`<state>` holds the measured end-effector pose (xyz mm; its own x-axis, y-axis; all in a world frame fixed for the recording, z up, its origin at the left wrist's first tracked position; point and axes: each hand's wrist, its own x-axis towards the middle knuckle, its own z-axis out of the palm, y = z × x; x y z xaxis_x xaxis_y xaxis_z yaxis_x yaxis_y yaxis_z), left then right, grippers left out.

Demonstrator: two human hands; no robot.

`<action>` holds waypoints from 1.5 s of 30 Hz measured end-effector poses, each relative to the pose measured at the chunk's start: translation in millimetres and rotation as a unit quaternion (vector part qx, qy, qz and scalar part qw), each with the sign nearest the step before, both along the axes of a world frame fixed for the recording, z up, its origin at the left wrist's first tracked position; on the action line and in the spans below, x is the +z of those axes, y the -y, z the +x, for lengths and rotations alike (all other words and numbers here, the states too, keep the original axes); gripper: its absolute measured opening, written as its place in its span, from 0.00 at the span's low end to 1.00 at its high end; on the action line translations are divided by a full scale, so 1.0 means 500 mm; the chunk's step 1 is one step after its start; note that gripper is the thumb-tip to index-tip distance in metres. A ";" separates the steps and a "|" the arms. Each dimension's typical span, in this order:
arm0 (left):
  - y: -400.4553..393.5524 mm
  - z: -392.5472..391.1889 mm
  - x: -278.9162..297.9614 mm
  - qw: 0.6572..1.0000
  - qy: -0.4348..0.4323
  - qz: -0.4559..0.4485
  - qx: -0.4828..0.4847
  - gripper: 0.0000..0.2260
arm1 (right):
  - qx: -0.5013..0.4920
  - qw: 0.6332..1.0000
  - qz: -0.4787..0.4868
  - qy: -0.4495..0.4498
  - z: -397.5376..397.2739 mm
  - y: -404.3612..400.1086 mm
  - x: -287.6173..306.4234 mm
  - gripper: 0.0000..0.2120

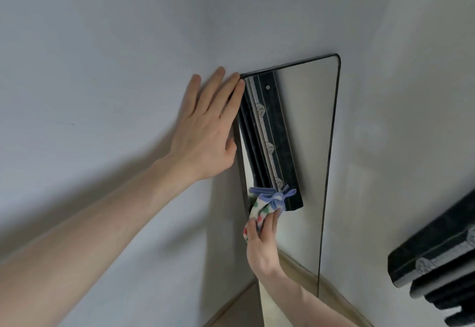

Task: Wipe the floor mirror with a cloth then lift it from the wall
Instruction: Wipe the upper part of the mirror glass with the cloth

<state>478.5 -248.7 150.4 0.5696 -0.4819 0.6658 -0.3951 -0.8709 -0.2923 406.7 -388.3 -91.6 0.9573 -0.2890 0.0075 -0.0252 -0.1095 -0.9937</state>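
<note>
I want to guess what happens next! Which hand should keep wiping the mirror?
The right hand: it already holds the spotted cloth against the mirror glass. The left hand lies flat and open on the wall by the mirror's top edge, with no cloth.

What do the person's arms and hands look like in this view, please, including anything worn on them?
Both forearms are bare, with no sleeves in view. The left hand and the right hand wear no gloves, and no rings, watch or bracelets show. No markings are visible.
</note>
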 end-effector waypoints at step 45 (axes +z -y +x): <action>-0.007 0.005 0.005 0.999 -0.010 0.023 -0.019 0.40 | -0.100 0.965 -0.187 0.154 0.012 -0.027 0.024 0.36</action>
<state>480.9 -245.0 152.6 0.5632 -0.5335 0.6310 -0.4346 -0.8408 -0.3229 412.7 -375.0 -79.7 0.8186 -0.3888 0.4228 0.2081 -0.4853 -0.8492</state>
